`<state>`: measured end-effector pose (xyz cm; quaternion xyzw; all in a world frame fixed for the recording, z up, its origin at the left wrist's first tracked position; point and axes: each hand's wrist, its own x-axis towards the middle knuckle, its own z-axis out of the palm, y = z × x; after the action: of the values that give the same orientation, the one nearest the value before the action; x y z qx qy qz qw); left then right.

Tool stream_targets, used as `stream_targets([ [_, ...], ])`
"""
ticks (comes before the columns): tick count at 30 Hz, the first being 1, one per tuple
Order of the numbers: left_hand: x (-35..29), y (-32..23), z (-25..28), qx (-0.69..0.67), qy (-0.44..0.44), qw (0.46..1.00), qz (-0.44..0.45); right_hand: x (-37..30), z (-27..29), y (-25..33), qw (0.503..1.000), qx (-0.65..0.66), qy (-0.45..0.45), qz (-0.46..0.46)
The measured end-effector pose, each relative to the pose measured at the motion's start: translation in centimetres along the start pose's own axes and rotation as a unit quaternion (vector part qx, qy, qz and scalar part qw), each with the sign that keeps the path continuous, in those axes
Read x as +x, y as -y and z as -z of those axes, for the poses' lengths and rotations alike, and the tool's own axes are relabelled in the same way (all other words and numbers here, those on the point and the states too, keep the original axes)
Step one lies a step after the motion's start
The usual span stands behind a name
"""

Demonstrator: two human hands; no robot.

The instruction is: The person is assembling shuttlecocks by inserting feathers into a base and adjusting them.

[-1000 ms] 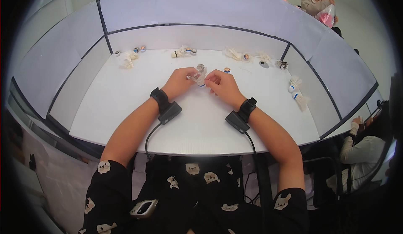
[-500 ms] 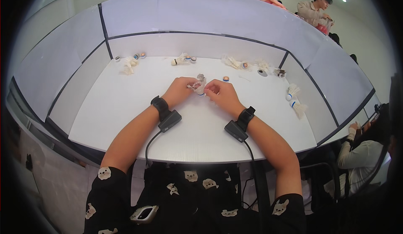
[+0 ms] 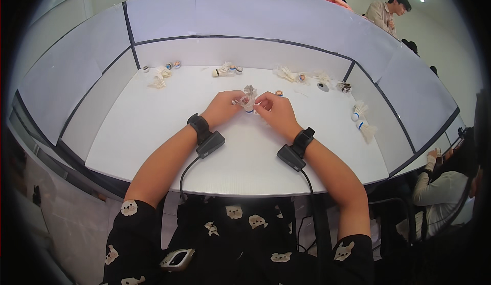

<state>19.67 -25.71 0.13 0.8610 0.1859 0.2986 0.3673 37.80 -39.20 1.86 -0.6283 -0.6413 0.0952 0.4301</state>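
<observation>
Over the middle of the white table, my left hand (image 3: 225, 106) pinches a tattered shuttlecock (image 3: 249, 108) from its left side. Its blue-banded base points down toward me, and ragged pale feathers stick up above. My right hand (image 3: 279, 113) has its thumb and fingers drawn together at the shuttlecock's right edge, on what looks like its feathers. The fingertips hide part of it. Just beyond my right hand lies a loose shuttlecock base (image 3: 279, 93) with an orange-ringed face.
Along the back lie broken feathers (image 3: 157, 82), a shuttlecock with loose bases (image 3: 223, 70), and a feather pile (image 3: 286, 73). Two shuttlecocks (image 3: 366, 130) rest by the right wall. Low white panels (image 3: 245, 55) enclose the table's back and sides. A cable (image 3: 185, 172) hangs from each wrist device.
The shuttlecock's blue-banded base shows more clearly between my hands. My right fingers have shifted slightly along its right side. The whole view has moved a little.
</observation>
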Motion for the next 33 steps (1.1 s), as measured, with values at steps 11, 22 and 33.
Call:
stream_targets([
  [11, 0.1, -0.9, 0.2, 0.02, 0.005, 1.0, 0.013, 0.0, 0.0, 0.0, 0.996, 0.063, -0.012, -0.063],
  [22, -0.2, -1.7, 0.3, -0.022, 0.059, 0.998, 0.029, 0.3, -0.4, -1.8, 0.996, 0.058, -0.035, -0.056],
  [33, -0.1, -1.2, 0.7, 0.008, 0.076, 0.997, 0.019, 0.5, 0.0, -1.4, 0.996, 0.052, 0.008, -0.077],
])
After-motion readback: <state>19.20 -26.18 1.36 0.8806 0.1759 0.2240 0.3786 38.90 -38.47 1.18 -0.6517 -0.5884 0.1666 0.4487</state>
